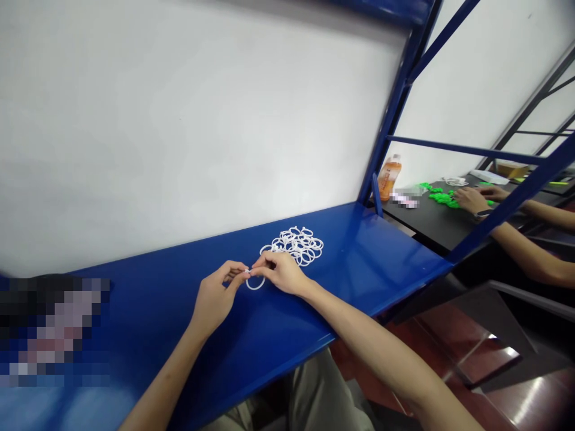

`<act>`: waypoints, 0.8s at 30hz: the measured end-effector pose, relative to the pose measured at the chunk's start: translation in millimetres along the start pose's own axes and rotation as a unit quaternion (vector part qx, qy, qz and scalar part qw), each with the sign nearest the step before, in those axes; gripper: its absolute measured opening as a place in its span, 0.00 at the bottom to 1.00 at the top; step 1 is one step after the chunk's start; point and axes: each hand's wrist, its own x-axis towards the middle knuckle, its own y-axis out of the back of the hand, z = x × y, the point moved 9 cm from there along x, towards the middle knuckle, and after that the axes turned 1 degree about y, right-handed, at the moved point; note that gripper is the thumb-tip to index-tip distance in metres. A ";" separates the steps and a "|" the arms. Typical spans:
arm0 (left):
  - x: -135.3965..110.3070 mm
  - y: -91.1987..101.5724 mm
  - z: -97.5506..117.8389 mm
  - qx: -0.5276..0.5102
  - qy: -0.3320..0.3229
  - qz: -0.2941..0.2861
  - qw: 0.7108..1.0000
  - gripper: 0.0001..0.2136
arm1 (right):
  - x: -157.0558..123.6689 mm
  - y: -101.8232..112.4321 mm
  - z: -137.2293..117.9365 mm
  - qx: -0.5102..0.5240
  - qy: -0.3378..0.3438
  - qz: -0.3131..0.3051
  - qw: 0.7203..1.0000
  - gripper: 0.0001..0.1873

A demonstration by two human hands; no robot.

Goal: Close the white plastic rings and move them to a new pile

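Note:
Between my two hands hangs a thin white ring (255, 288), its top pinched by the fingertips just above the blue table (179, 278). My left hand (220, 293) grips it from the left, thumb and forefinger closed on its upper part. From the right, my right hand (283, 272) pinches the same ring close to the left fingertips. What exactly lies between the fingertips is too small to make out. Right behind my right hand is a loose heap of similar white rings (305, 242), partly covered by that hand.
A white wall (202, 120) backs the table, and a blue metal frame (390, 114) rises at its right end. Beyond it, a co-worker's hands (471, 199) handle green pieces (444, 199) on a black table. An orange bottle (389, 178) stands there. A blurred-out object (58, 323) lies at left.

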 end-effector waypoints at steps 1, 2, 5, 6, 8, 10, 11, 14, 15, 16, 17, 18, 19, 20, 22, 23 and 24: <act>-0.6 -1.0 -0.9 -0.007 0.004 -0.004 1.000 0.13 | -0.4 -1.4 -0.5 0.002 0.001 -0.011 1.000 0.06; -1.2 -2.2 -1.7 -0.012 0.007 -0.009 1.000 0.13 | -0.8 -2.5 -0.8 0.001 0.001 -0.022 1.000 0.06; -2.8 -5.4 -1.8 -0.004 0.013 -0.029 1.000 0.11 | -2.5 -4.8 -2.5 -0.014 0.006 -0.051 0.999 0.05; -3.0 -5.9 -0.9 0.005 0.011 -0.037 0.999 0.10 | -3.2 -5.4 -3.4 -0.020 0.009 -0.061 0.998 0.04; -3.1 -6.9 1.4 0.016 0.006 -0.059 0.998 0.09 | -4.5 -6.9 -5.6 -0.026 0.020 -0.078 0.996 0.04; -3.1 -9.0 2.3 0.019 0.001 -0.091 0.996 0.09 | -6.0 -9.5 -7.7 -0.028 0.032 -0.097 0.994 0.04; -3.2 -10.5 1.6 0.019 0.002 -0.108 0.994 0.08 | -6.7 -11.2 -8.3 -0.030 0.036 -0.107 0.993 0.04; -3.1 -14.4 -5.2 0.012 0.020 -0.136 0.990 0.08 | -7.6 -15.7 -7.3 -0.046 0.032 -0.123 0.991 0.04; -2.7 -14.5 -7.5 0.002 0.026 -0.131 0.991 0.09 | -7.1 -15.7 -6.7 -0.051 0.028 -0.117 0.991 0.04; -2.0 -14.0 -9.4 -0.015 0.032 -0.119 0.992 0.10 | -6.2 -14.7 -6.6 -0.054 0.026 -0.104 0.993 0.04; -1.4 -13.3 -10.8 -0.036 0.036 -0.102 0.994 0.11 | -5.1 -12.6 -7.1 -0.057 0.027 -0.083 0.995 0.04; -1.0 -12.6 -12.0 -0.058 0.040 -0.084 0.994 0.13 | -3.9 -9.7 -7.8 -0.062 0.029 -0.057 0.996 0.05; -0.9 -12.2 -12.9 -0.077 0.045 -0.069 0.994 0.16 | -3.0 -6.1 -8.6 -0.070 0.030 -0.028 0.997 0.05; -1.1 -12.6 -13.5 -0.087 0.049 -0.060 0.993 0.18 | -2.3 -2.4 -9.1 -0.080 0.030 0.001 0.996 0.06; -1.9 -16.7 -13.3 -0.078 0.052 -0.068 0.993 0.19 | -2.1 4.1 -8.7 -0.105 0.023 0.047 0.993 0.08; -2.3 -19.0 -12.7 -0.064 0.050 -0.079 0.994 0.18 | -2.2 6.0 -8.0 -0.120 0.017 0.059 0.991 0.09; -2.6 -20.5 -12.2 -0.049 0.046 -0.087 0.994 0.17 | -2.5 6.9 -7.3 -0.136 0.010 0.063 0.989 0.10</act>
